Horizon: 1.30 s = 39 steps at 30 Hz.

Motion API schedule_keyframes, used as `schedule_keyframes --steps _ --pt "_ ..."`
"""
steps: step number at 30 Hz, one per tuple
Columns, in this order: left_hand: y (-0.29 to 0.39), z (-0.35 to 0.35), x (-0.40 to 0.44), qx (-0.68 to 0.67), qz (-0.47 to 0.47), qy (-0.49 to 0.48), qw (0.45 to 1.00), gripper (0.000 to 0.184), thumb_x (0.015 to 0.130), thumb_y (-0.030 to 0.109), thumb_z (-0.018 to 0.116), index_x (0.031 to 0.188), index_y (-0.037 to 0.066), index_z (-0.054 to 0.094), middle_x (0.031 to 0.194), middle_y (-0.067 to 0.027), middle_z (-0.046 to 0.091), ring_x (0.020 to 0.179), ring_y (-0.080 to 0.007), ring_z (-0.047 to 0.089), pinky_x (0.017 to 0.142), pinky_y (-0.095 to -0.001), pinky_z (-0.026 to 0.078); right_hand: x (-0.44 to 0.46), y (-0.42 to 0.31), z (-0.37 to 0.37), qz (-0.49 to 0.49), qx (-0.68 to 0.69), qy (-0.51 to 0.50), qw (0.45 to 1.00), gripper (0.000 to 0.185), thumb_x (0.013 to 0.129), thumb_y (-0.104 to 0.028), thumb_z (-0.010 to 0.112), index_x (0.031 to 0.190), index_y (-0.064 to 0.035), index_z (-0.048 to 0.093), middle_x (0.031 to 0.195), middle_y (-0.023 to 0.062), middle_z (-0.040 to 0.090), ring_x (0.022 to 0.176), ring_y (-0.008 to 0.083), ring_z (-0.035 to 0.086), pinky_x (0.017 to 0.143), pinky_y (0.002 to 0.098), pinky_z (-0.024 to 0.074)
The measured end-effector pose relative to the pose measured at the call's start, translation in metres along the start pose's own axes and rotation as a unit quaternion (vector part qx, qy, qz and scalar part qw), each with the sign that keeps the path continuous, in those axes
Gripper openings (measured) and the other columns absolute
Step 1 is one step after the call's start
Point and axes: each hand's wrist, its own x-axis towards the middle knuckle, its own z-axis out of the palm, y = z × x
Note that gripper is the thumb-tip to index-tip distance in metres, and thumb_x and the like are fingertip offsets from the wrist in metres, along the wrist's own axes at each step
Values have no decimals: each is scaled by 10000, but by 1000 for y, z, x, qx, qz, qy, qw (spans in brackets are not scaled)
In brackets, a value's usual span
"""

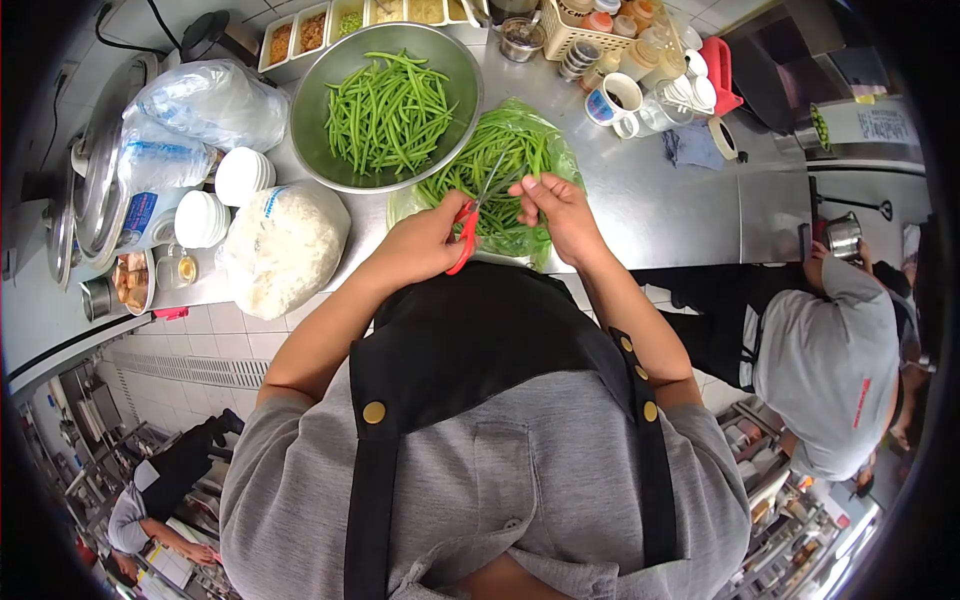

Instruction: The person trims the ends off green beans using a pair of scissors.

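Red-handled scissors (pixel 466 243) are in my left hand (pixel 422 240), its fingers wrapped around the handles. Their metal blades point up and away over a clear green plastic bag (pixel 566 165) full of long green beans (pixel 462 182). To the right of the blades, my right hand (pixel 562 215) is closed in a pinch over the bag, apparently on a green bean partly hidden by the fingers. A large metal bowl (pixel 304 130), holding a heap of green beans (pixel 388 112), stands behind and left of the bag.
Left on the steel counter (pixel 690 215) are a bulging white-filled bag (pixel 285 250), stacked white cups (pixel 203 219) and plastic bags (pixel 212 108). Ingredient trays (pixel 312 33) line the back. Rightward stand a bottle basket (pixel 590 35) and a mug (pixel 614 98). A co-worker (pixel 825 350) is at right.
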Motion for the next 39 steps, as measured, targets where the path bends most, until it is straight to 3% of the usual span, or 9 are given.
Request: schedule_keyframes --steps 2,11,14,19,26,33,36,37,39 --pt "0 -1 4 4 1 -9 1000 424 955 241 648 1258 21 450 1220 -216 689 1093 -284 693 913 -381 528 -5 4 0 32 -47 -30 998 303 1046 -294 594 994 -12 694 665 -30 497 633 96 472 721 279 473" --pt "-6 -1 14 -33 62 -30 997 368 983 235 638 1215 -6 484 1107 -188 711 1054 -256 713 836 -341 538 -10 8 -10 47 -84 -47 994 306 1040 -298 610 969 -20 719 667 -55 467 636 70 440 674 256 446" --pt "-12 0 16 -40 87 -45 994 347 992 239 639 1208 7 499 974 -152 711 954 -234 722 747 -341 523 -8 11 -17 58 -109 -47 991 309 1033 -319 620 979 -34 727 683 -54 488 648 71 457 676 263 456" --pt "1 -9 8 74 43 27 996 423 934 351 678 1193 55 524 826 -169 665 760 -316 665 680 -404 481 -9 11 -20 76 -172 -23 982 310 1016 -345 643 971 -56 747 729 -38 595 678 83 504 674 265 466" --pt "0 -14 17 92 60 28 994 415 910 377 691 1143 64 551 841 -180 666 774 -364 651 691 -429 484 -9 19 -25 21 -352 -31 935 302 985 -307 662 941 -22 752 731 122 657 675 186 596 695 347 487" --pt "-11 -14 26 34 72 -32 996 273 944 236 675 1103 35 580 853 -109 687 777 -178 655 691 -317 501 -8 17 -28 -6 -405 -30 914 309 1007 -286 624 1036 4 727 820 185 690 761 226 651 745 367 500" --pt "-19 -12 28 -10 41 -50 998 271 967 215 648 1128 14 563 929 -98 708 816 -137 649 708 -285 506 -5 16 -30 12 -317 -35 948 254 1044 -238 582 1099 -28 713 886 15 697 761 141 577 781 296 469" --pt "-20 -12 28 -28 25 -46 998 278 980 209 631 1151 5 549 977 -103 715 845 -134 651 720 -282 510 -2 18 -31 11 -317 -34 948 254 1044 -238 582 1099 -28 713 886 14 697 761 141 577 781 296 469" --pt "-22 -11 25 -75 16 -37 996 294 986 210 623 1174 7 523 1013 -115 711 897 -150 662 735 -289 512 4 21 -34 -8 -55 -40 998 247 1055 -230 562 1152 -48 699 977 0 692 856 130 582 828 287 447"
